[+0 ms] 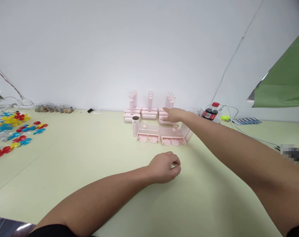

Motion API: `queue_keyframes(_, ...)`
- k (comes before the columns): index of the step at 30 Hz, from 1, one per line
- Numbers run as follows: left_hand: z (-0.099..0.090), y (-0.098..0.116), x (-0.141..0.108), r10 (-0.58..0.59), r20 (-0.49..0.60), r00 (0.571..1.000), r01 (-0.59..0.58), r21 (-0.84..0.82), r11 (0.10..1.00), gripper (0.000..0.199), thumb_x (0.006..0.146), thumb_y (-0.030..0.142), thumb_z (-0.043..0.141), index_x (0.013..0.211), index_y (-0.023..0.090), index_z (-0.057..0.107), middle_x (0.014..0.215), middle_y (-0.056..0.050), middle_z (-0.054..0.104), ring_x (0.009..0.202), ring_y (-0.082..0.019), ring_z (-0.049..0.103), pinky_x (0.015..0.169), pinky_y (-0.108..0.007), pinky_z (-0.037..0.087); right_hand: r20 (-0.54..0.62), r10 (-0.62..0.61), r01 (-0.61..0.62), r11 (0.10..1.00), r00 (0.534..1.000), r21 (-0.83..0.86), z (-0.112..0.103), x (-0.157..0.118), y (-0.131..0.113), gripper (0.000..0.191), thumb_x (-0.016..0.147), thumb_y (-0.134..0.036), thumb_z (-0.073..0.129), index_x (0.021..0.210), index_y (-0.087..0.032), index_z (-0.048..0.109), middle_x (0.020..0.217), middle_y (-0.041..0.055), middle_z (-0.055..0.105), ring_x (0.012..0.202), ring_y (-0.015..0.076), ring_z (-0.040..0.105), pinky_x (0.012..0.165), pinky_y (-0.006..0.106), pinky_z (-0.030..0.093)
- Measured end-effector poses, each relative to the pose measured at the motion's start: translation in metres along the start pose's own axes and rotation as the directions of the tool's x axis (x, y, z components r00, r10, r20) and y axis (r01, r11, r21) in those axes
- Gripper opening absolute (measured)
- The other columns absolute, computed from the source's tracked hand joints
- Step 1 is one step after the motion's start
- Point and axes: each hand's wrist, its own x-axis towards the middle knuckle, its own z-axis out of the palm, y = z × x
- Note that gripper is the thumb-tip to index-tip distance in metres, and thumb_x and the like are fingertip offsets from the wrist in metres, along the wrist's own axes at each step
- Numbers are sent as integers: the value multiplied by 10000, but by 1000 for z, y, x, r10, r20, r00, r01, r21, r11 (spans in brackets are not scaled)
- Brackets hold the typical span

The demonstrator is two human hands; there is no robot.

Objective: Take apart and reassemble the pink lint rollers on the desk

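My left hand rests low over the near middle of the table, fingers loosely curled in, with nothing visible in it. Farther off, my right hand reaches over the back right group of pink rolls, its index finger stretched out and the thumb apart below. Whether it touches the pink roll under it is hard to tell. Between my hands sit two clear-lidded pink cases with round discs along their fronts. An upright pink tube with a dark open top stands at their left. Behind, several slim pink tubes with heart-shaped tops stand upright on the rolls.
Red, yellow and blue plastic flower shapes lie at the left of the table. Bagged small items line the wall. A cola bottle, white cables and a blue strip are at the right.
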Motion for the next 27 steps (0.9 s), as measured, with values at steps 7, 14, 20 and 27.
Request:
queue_keyframes(7,0,0,0,-8,15,1000,8,-2,1000,207,822,315,505,910,201,652,984,-21,647,714,-130,581,634,-243,434,-5,0,0,999,1000,32,-1,6,3,839,839,-597,493,1500,-143,244,1447,188,452,1250,357,489,963,429,417)
queue_keyframes(14,-1,0,-1,-1,-4,1000,1,-20,1000,187,813,304,516,883,197,652,955,-23,650,704,-134,573,641,-252,434,-55,-28,30,999,998,36,-22,-16,5,807,876,-576,426,1528,-172,175,1527,154,344,1314,364,427,1016,482,385)
queue_keyframes(20,3,-6,1,-54,-106,993,33,-189,981,220,827,334,532,964,192,629,952,-33,636,675,-123,529,636,-261,433,-324,-77,130,981,943,146,-58,-63,14,783,878,-635,373,1529,-240,192,1558,80,294,1342,366,398,1038,513,392)
queue_keyframes(27,4,-18,10,-307,-361,881,15,-625,780,646,810,496,613,1338,194,395,1181,-99,536,680,-92,503,610,-240,461,-531,-157,320,919,833,232,-36,-156,11,712,885,-617,424,1507,-311,265,1489,24,429,1308,348,459,1038,508,417)
